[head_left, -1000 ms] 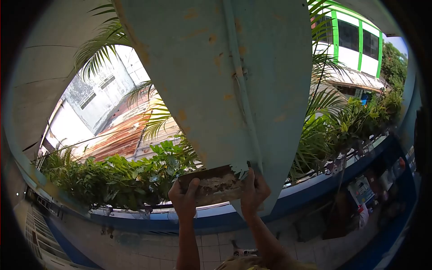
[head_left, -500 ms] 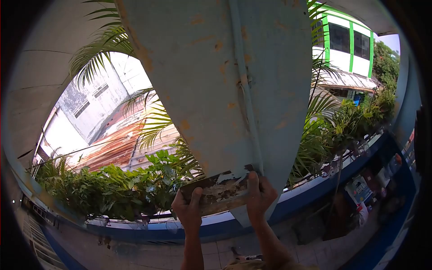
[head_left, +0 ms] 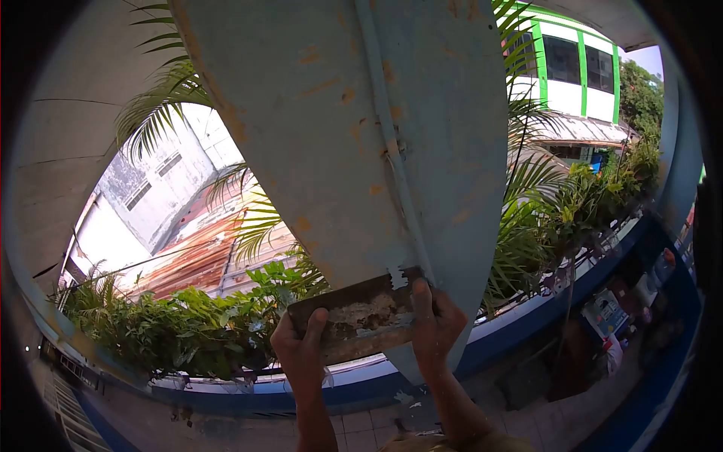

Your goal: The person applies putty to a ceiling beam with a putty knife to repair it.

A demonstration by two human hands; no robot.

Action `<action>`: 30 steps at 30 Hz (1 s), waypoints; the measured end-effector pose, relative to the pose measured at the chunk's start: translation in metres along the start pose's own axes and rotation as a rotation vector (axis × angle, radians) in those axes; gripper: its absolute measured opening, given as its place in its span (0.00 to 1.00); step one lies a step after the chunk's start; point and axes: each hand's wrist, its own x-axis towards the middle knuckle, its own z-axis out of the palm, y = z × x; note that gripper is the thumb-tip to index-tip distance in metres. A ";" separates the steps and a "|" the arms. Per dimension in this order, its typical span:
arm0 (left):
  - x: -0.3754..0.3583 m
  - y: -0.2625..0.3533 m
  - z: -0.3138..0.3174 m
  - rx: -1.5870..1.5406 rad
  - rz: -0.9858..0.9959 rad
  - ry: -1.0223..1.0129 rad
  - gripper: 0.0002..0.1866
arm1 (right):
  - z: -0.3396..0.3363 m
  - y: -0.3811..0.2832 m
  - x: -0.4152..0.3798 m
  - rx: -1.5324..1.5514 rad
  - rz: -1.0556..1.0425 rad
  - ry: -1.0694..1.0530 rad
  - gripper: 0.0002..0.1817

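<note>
Both hands hold a weathered rectangular board (head_left: 365, 310), dark along its top edge and crusted pale and brown in the middle. My left hand (head_left: 300, 346) is closed round its left end, thumb on the near face. At the right end my right hand (head_left: 435, 324) grips it, thumb pointing up. The board lies across the lower part of a grey-blue pillar (head_left: 324, 143) with rusty patches. A painted pipe (head_left: 392, 143) runs down the pillar to just above the right hand. The fingers behind the board are hidden.
Leafy plants (head_left: 188, 331) line a blue ledge (head_left: 482, 361) on both sides of the pillar. Below right are a poster (head_left: 605, 315) and cluttered items. A tiled floor (head_left: 354, 431) lies beneath. Beyond are a rusty roof (head_left: 199, 256) and a green-trimmed building (head_left: 561, 90).
The board and both hands sit a little further left, with more of the board's dark top edge showing. The pillar has shifted left in the view. Pale flakes now show below the board.
</note>
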 end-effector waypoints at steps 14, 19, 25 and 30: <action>0.010 0.013 0.008 -0.116 0.096 0.069 0.13 | 0.012 -0.030 0.019 0.100 0.043 0.015 0.17; 0.011 -0.006 0.003 -0.048 0.136 0.045 0.13 | 0.011 -0.022 0.014 0.021 -0.058 0.033 0.15; 0.015 0.021 0.004 -0.119 0.086 0.029 0.14 | 0.013 -0.035 0.026 0.035 -0.058 -0.025 0.15; 0.025 0.021 0.004 -0.138 0.153 0.061 0.15 | 0.024 -0.052 0.035 0.005 -0.154 0.032 0.16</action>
